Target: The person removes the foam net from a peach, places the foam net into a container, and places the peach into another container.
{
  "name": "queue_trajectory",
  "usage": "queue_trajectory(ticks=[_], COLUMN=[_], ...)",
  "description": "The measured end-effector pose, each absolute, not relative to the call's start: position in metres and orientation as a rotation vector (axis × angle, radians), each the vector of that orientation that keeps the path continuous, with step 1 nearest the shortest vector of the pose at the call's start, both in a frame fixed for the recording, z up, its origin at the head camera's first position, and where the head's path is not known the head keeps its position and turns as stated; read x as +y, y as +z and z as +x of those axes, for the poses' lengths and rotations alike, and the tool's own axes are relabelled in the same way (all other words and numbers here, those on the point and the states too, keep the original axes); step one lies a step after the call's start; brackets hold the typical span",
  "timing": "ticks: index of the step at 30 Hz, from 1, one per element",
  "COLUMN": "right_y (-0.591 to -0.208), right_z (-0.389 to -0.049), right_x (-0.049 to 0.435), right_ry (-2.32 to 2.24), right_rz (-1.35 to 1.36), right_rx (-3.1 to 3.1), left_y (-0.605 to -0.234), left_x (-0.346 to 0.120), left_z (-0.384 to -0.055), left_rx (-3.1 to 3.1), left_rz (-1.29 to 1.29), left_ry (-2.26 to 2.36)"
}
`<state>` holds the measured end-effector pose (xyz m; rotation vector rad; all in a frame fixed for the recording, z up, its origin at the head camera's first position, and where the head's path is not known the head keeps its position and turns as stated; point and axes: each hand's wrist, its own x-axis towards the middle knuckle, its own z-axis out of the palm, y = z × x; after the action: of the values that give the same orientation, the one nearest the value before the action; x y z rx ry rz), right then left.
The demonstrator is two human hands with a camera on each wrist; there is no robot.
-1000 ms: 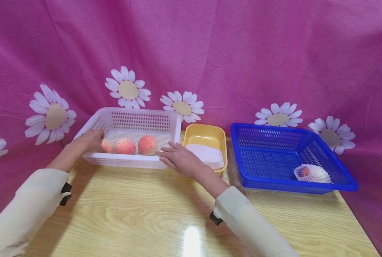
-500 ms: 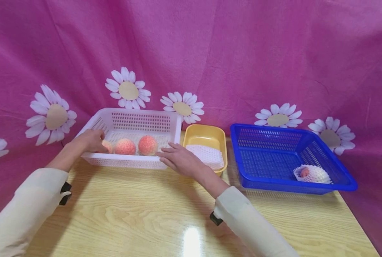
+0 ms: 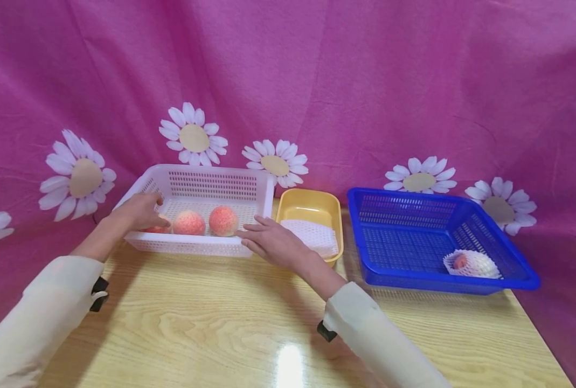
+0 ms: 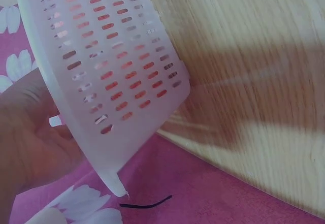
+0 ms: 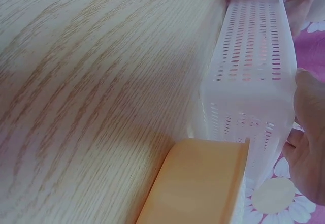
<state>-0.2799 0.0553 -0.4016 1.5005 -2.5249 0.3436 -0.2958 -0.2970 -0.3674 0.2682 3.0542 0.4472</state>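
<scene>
In the head view, my left hand [image 3: 139, 210] reaches over the left wall of a white slotted basket [image 3: 195, 248]. Its thumb and fingers are around a peach [image 3: 153, 229], which they partly cover. The left wrist view hides the fingertips behind the basket wall. Two more peaches lie to the right, one pink and pale in the middle [image 3: 188, 222] and a redder one [image 3: 223, 221]. My right hand [image 3: 274, 241] rests at the basket's front right corner, fingers extended and holding no peach.
A yellow tray [image 3: 338, 215] with white foam net sleeves [image 3: 314, 236] stands right of the white basket. Further right, a blue basket [image 3: 399, 277] contains a peach in a foam net [image 3: 472, 264]. Wooden tabletop [image 3: 205, 323] lies in front; a pink flowered cloth [image 3: 341, 97] hangs behind.
My left thumb has shifted over the left peach, and the peach sits slightly lower and further left under the hand. The right hand stays at the basket corner.
</scene>
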Motion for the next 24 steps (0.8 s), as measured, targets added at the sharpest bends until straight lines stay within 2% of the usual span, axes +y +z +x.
queue_trajectory(ticks=[12,24], right_y=[-0.391,-0.376], right_z=[-0.280,-0.280], right_x=[0.061,0.081], right_ry=[0.393,0.315], right_rz=[1.447,1.242], right_rx=[-2.551,-2.646], left_y=[-0.355,-0.355], left_x=[-0.277,-0.247], left_z=[-0.296,-0.295], left_rx=[3.112,3.149], left_rz=[0.231,0.436], left_ry=[0.479,0.419])
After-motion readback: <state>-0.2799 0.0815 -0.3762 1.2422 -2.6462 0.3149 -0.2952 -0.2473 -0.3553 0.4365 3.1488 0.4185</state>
